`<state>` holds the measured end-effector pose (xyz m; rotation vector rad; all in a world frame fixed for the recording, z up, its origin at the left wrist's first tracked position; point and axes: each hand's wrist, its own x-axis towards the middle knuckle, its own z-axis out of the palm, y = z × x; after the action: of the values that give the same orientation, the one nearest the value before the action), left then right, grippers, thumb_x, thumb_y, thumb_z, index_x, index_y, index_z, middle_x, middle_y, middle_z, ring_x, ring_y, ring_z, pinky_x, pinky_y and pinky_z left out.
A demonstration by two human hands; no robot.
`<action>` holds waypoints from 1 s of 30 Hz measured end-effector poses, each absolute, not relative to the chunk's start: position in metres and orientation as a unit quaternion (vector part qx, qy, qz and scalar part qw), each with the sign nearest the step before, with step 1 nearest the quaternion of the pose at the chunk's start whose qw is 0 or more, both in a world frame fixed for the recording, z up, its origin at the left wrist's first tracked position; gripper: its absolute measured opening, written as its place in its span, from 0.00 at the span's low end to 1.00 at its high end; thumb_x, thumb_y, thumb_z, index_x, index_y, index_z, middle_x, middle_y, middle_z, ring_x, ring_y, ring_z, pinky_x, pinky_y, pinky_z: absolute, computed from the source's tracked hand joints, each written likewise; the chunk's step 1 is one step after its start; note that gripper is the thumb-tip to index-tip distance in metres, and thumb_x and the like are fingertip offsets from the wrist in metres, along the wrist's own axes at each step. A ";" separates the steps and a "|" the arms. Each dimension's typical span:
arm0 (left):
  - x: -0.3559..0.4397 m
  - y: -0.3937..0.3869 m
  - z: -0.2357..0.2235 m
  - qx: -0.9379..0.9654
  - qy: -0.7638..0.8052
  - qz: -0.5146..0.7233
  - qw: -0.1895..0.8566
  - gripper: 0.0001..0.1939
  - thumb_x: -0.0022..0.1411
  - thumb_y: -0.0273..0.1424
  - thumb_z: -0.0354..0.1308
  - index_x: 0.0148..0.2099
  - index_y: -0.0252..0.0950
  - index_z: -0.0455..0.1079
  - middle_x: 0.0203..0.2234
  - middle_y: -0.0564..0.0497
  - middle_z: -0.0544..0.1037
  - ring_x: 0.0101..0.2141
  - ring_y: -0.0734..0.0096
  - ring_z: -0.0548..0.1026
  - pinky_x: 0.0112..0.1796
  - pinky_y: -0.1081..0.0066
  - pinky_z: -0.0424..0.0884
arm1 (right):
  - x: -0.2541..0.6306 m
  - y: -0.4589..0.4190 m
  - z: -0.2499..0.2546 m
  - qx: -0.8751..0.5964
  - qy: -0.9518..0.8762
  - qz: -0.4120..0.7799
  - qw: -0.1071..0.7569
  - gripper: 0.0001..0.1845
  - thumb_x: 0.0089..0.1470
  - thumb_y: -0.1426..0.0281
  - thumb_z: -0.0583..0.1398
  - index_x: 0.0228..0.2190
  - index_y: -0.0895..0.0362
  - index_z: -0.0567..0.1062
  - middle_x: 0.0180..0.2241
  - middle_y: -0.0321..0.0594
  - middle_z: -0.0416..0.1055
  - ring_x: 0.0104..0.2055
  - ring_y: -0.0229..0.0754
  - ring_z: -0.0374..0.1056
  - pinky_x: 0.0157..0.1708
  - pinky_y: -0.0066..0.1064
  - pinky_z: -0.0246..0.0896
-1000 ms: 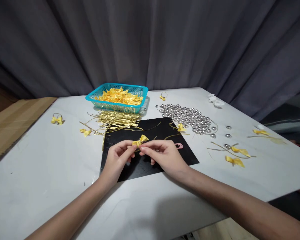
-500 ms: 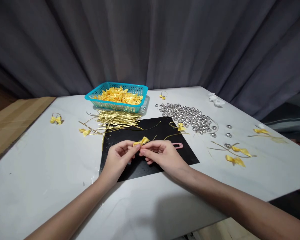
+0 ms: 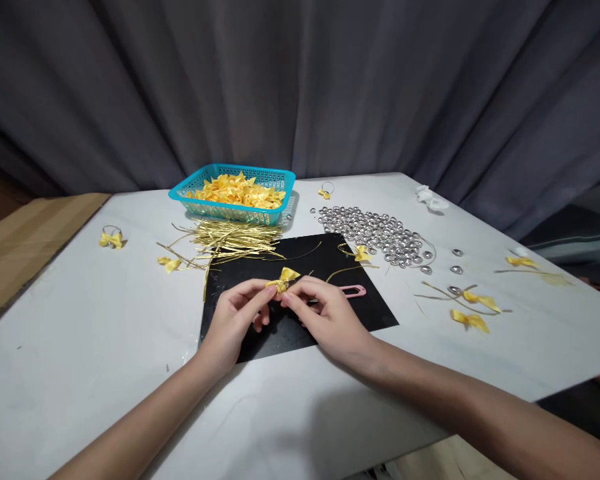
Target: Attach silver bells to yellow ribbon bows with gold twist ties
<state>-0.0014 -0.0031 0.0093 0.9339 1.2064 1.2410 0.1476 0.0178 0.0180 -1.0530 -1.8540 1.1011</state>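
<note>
A small yellow ribbon bow (image 3: 288, 275) is pinched between my two hands, above the black mat (image 3: 275, 340). My left hand (image 3: 237, 317) closes thumb and fingertips on the bow's left side. At its right lower side, the thumb and fingers of my right hand (image 3: 325, 310) are closed too. Something small and shiny seems to sit at the bow's middle, partly hidden by the fingertips, and a thin wire end sticks up near my right fingers. A pink-handled tool (image 3: 354, 291) lies on the mat, partly behind my right hand.
A blue basket (image 3: 180, 195) of yellow bows stands at the back, with gold twist ties (image 3: 235, 238) before it. Silver beads (image 3: 375, 230) are heaped to the right. Loose bows (image 3: 470, 320) and wires lie at the right; a bow on a ring (image 3: 111, 238) lies left. Cardboard (image 3: 35, 233) borders the left.
The bow has turned in my fingers: its upper loop now stands up more and its left part is more covered. Both hands have shifted only slightly.
</note>
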 end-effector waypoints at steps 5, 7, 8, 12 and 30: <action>0.001 -0.005 0.009 0.404 0.507 0.531 0.546 0.08 0.48 0.35 0.65 0.28 0.35 0.75 0.19 0.56 0.71 0.18 0.82 0.60 0.18 0.80 0.58 | 0.148 0.018 0.017 -0.406 -0.716 0.442 0.356 0.10 0.54 0.70 0.55 0.24 0.59 0.71 0.26 0.37 0.65 0.26 0.33 0.60 0.20 0.23 0.52; 0.002 -0.005 0.009 0.409 0.511 0.532 0.538 0.08 0.47 0.34 0.65 0.27 0.35 0.75 0.20 0.55 0.73 0.19 0.82 0.61 0.19 0.79 0.58 | 0.148 0.017 0.016 -0.408 -0.712 0.452 0.349 0.10 0.54 0.71 0.55 0.24 0.59 0.72 0.27 0.38 0.65 0.27 0.33 0.61 0.20 0.23 0.53; 0.002 -0.005 0.009 0.411 0.514 0.532 0.533 0.08 0.47 0.34 0.65 0.27 0.35 0.75 0.21 0.55 0.73 0.19 0.81 0.61 0.19 0.79 0.58 | 0.147 0.017 0.016 -0.409 -0.710 0.458 0.346 0.10 0.54 0.71 0.55 0.24 0.59 0.73 0.27 0.38 0.66 0.27 0.33 0.61 0.20 0.23 0.54; 0.003 -0.005 0.008 0.404 0.523 0.537 0.524 0.07 0.47 0.35 0.65 0.27 0.36 0.76 0.21 0.54 0.74 0.20 0.81 0.61 0.19 0.79 0.57 | 0.146 0.016 0.013 -0.411 -0.700 0.465 0.353 0.10 0.54 0.69 0.56 0.25 0.59 0.73 0.27 0.39 0.67 0.27 0.34 0.62 0.20 0.23 0.56; 0.003 -0.004 0.009 0.395 0.531 0.543 0.517 0.06 0.45 0.34 0.66 0.25 0.36 0.76 0.20 0.54 0.74 0.19 0.81 0.59 0.20 0.78 0.56 | 0.146 0.014 0.011 -0.433 -0.676 0.469 0.368 0.11 0.54 0.68 0.56 0.24 0.59 0.73 0.26 0.38 0.67 0.26 0.34 0.62 0.20 0.24 0.57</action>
<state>0.0032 -0.0043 0.0086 0.9476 1.2737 1.3034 0.1460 0.0142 0.0107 -1.1106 -1.7363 1.2048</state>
